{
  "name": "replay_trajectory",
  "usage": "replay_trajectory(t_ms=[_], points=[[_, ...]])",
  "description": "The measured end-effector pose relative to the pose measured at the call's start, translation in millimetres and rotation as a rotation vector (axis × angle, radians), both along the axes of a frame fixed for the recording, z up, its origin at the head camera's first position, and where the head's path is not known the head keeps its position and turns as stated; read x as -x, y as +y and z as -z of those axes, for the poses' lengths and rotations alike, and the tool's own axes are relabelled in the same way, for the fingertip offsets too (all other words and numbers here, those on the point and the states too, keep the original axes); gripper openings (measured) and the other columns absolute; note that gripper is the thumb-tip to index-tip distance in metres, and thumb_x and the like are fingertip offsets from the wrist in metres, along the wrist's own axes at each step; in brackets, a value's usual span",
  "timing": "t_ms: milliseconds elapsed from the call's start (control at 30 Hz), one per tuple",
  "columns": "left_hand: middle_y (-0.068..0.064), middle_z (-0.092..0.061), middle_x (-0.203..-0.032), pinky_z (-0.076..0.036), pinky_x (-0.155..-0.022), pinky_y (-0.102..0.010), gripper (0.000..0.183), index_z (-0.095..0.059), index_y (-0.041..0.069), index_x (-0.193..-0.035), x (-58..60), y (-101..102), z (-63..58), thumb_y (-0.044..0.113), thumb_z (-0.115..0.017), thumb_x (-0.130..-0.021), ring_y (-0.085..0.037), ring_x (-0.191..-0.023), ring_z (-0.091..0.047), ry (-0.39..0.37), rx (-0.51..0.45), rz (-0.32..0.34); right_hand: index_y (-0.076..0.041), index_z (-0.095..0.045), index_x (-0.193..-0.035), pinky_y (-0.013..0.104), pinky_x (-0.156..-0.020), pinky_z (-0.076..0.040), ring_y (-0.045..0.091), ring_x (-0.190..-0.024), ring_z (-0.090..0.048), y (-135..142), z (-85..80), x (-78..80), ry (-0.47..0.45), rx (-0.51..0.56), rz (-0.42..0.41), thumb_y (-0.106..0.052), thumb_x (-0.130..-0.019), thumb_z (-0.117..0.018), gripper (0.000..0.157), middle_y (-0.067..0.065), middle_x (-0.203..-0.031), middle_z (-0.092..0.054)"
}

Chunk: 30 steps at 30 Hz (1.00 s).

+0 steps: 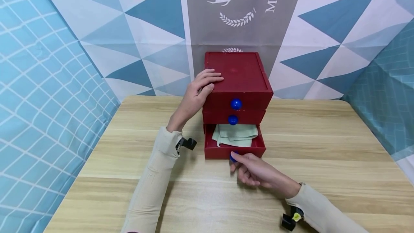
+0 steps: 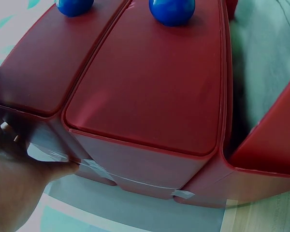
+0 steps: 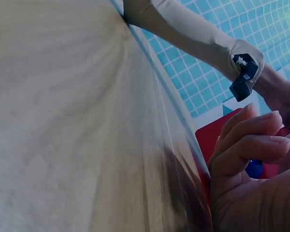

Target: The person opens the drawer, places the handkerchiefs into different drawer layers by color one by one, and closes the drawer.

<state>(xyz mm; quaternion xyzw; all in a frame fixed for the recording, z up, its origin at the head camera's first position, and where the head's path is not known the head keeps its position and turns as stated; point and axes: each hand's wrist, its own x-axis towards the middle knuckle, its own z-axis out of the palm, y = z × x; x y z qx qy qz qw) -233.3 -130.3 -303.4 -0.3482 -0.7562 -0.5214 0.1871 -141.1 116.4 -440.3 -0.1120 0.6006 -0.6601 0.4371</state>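
Observation:
A red three-drawer cabinet stands on the table, its two upper drawers closed. Its bottom drawer is pulled out and holds a folded pale green cloth. My left hand rests on the cabinet's upper left edge, fingers extended across the top. In the left wrist view, the thumb of that left hand lies along the side wall. Down at the bottom drawer's front, my right hand pinches the blue knob between thumb and forefinger, partly covering it. In the right wrist view, the other fingers of the right hand are bent.
Blue knobs mark the top drawer and middle drawer. Wood-grain tabletop extends around the cabinet. A patterned cloth backdrop hangs behind, with blue tile-print sheets at the sides. Clear tape shows on the cabinet's side.

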Motion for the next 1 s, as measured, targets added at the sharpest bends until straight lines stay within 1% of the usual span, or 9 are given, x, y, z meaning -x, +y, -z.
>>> replay_trajectory(t_ms=[233,367,467,567,667,767,1000], points=[[-0.025,-0.054,-0.137,-0.024,-0.119,-0.035,0.032,-0.064,-0.008,-0.124,0.4,0,-1.0,0.003,-0.047,-0.1,-0.038,-0.141,-0.033,0.002,0.001,0.002,0.004,-0.058,-0.098,0.016,-0.035,-0.033,0.007,-0.038,-0.042,-2,2.1,13.4,0.055,-0.024,0.005,-0.048,-0.105,-0.042,0.055,0.001,-0.057,-0.057],[-0.025,-0.055,-0.137,-0.024,-0.119,-0.035,0.032,-0.065,-0.008,-0.124,1.0,0,-0.9,0.003,-0.046,-0.1,-0.037,-0.141,-0.034,0.006,0.001,0.005,0.005,-0.059,-0.098,0.017,-0.034,-0.03,0.006,-0.037,-0.039,-3,2.3,23.9,0.102,-0.056,0.012,-0.047,-0.105,-0.043,0.055,0.001,-0.057,-0.057],[-0.025,-0.055,-0.137,-0.024,-0.119,-0.034,0.032,-0.065,-0.008,-0.124,1.4,0,-0.6,0.003,-0.046,-0.1,-0.036,-0.141,-0.034,0.007,0.0,0.007,0.008,-0.059,-0.099,0.018,-0.033,-0.027,0.006,-0.036,-0.037,-3,1.2,32.1,0.151,-0.082,0.007,-0.045,-0.105,-0.044,0.056,0.001,-0.057,-0.056],[-0.025,-0.055,-0.137,-0.024,-0.119,-0.034,0.032,-0.065,-0.008,-0.124,1.2,0,-0.3,0.003,-0.046,-0.1,-0.037,-0.141,-0.034,0.005,0.001,0.006,0.011,-0.058,-0.1,0.018,-0.034,-0.027,0.007,-0.036,-0.036,-2,0.3,39.2,0.196,-0.102,0.0,-0.044,-0.105,-0.045,0.056,0.002,-0.058,-0.056],[-0.025,-0.055,-0.137,-0.024,-0.119,-0.034,0.032,-0.065,-0.009,-0.123,1.0,0,-0.3,0.003,-0.046,-0.1,-0.037,-0.141,-0.034,0.006,0.002,0.006,0.01,-0.059,-0.099,0.019,-0.034,-0.026,0.006,-0.036,-0.037,-2,-0.1,44.9,0.218,-0.131,0.003,-0.045,-0.104,-0.046,0.057,0.002,-0.058,-0.056],[-0.025,-0.055,-0.137,-0.024,-0.119,-0.034,0.032,-0.065,-0.008,-0.123,1.1,0,-0.5,0.004,-0.046,-0.1,-0.037,-0.141,-0.034,0.005,0.002,0.005,0.009,-0.06,-0.097,0.019,-0.033,-0.025,0.006,-0.036,-0.037,-3,-0.1,51.0,0.228,-0.147,0.007,-0.046,-0.104,-0.046,0.057,0.001,-0.057,-0.056],[-0.025,-0.055,-0.136,-0.024,-0.119,-0.033,0.031,-0.065,-0.009,-0.122,2.5,0,0.7,0.002,-0.046,-0.1,-0.038,-0.141,-0.035,0.015,-0.003,0.012,0.008,-0.059,-0.097,0.02,-0.033,-0.024,0.006,-0.036,-0.036,-4,-2.7,64.4,0.209,-0.168,0.009,-0.049,-0.103,-0.048,0.059,0.002,-0.059,-0.056]])
